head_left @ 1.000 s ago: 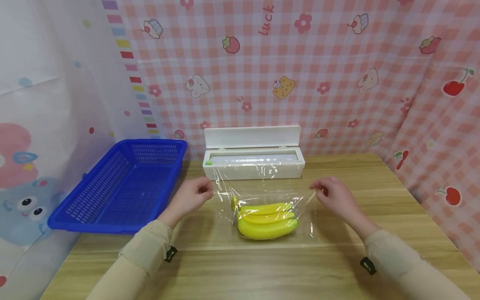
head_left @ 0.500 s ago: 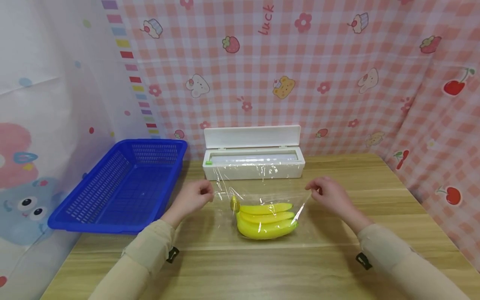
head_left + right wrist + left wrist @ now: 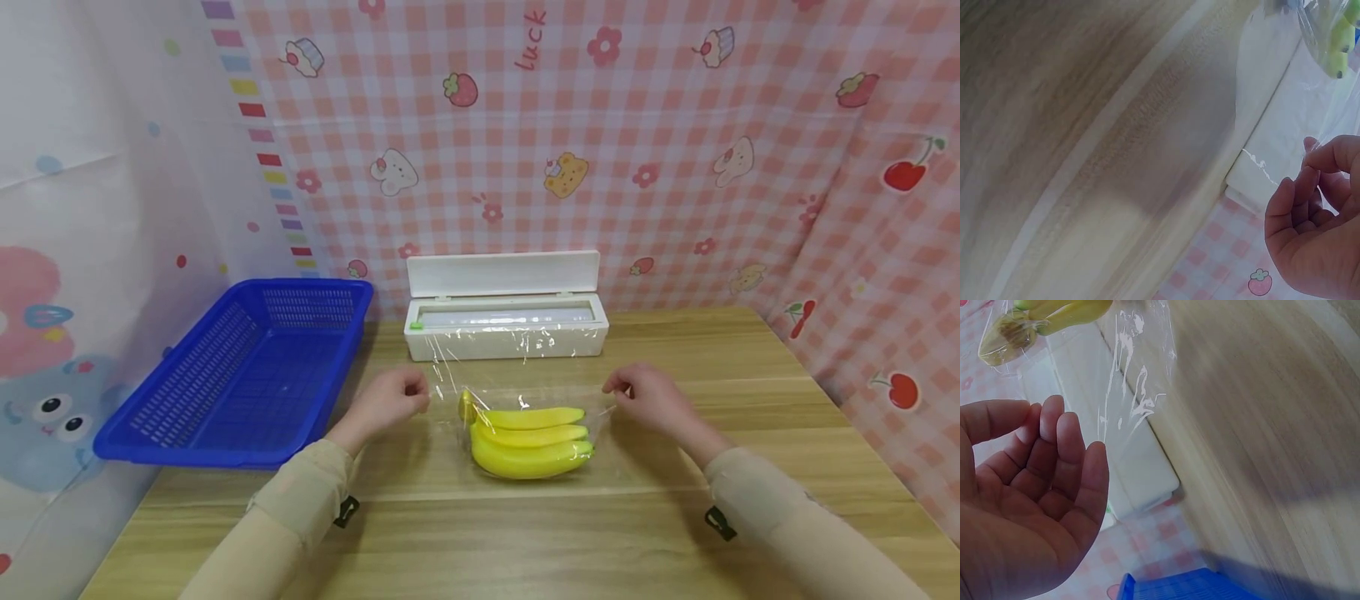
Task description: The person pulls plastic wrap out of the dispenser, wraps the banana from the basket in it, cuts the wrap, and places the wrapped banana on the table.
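Note:
A bunch of yellow bananas (image 3: 528, 454) lies mid-table under a sheet of clear plastic wrap (image 3: 444, 367). The sheet runs back to a white wrap dispenser (image 3: 510, 343) whose lid stands raised. At the left of the bunch, near its stem, my left hand (image 3: 384, 404) pinches the wrap's edge between thumb and forefinger. My right hand (image 3: 651, 402) pinches the other side, just beyond the banana tips. Creases in the wrap (image 3: 1124, 369) catch the light beside the left fingers. In the right wrist view, the wrap (image 3: 1260, 164) passes close to the curled right fingers.
A blue plastic basket (image 3: 341, 392) stands on the left of the wooden table (image 3: 480, 542). A pink checked cloth (image 3: 495, 167) hangs behind the dispenser. A green slider (image 3: 416, 326) sits at the dispenser's left end.
My right hand has moved left and slightly down, nearer the bananas. My left hand has come down a little. The wrap over the bunch now shows fewer bright creases.

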The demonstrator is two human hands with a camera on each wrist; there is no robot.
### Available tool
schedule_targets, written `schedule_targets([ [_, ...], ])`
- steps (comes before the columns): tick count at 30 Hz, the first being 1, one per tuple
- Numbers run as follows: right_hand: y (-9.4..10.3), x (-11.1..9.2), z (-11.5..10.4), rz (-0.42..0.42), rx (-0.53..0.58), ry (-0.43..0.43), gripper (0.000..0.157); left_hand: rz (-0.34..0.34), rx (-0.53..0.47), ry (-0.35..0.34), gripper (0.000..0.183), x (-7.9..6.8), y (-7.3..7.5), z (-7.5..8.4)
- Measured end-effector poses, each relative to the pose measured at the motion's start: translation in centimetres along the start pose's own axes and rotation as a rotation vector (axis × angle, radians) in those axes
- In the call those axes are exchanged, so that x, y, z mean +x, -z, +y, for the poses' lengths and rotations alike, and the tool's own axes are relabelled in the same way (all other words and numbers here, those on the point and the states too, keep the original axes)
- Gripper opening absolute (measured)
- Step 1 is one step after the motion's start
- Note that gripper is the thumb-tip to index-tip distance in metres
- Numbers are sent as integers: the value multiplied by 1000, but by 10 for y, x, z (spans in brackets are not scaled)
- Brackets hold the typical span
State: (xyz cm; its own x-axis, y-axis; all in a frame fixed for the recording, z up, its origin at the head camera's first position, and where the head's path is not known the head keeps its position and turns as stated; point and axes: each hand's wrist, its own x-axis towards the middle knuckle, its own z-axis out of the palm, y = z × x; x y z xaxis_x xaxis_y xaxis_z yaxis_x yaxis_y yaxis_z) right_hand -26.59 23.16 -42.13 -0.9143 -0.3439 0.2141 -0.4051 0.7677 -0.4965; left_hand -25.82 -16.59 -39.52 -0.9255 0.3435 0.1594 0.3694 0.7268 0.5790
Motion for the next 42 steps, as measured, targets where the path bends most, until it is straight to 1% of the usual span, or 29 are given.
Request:
schedule_targets([
  [8,-7,3,0,-35,-18,-6,18,-41,8,21,7,1,-1,-2],
  [11,-9,3,-1,-58,-18,-1,13,-51,19,28,7,2,-2,-3],
  [15,-12,4,-2,-110,-9,-22,7,-65,32,28,7,2,-3,-3],
  [18,-14,4,-3,-136,-5,-54,9,-74,30,36,7,3,-3,-3],
  [21,-17,4,-3,-145,-5,-66,9,-74,21,44,8,3,-4,-2],
  [29,-22,6,-5,-177,3,-53,12,-85,-14,20,8,3,-6,-2],
  [34,-24,6,-5,-180,-22,-50,10,-84,-10,2,8,2,-6,-3],
  [37,-24,6,-4,-174,-20,-63,5,-88,-12,-10,8,2,-5,-4],
  [39,-23,4,-2,-159,-9,-64,2,-91,-14,-8,7,0,-3,-5],
  [42,-19,2,2,-123,7,-54,3,-90,-4,-1,4,-3,1,-7],
])
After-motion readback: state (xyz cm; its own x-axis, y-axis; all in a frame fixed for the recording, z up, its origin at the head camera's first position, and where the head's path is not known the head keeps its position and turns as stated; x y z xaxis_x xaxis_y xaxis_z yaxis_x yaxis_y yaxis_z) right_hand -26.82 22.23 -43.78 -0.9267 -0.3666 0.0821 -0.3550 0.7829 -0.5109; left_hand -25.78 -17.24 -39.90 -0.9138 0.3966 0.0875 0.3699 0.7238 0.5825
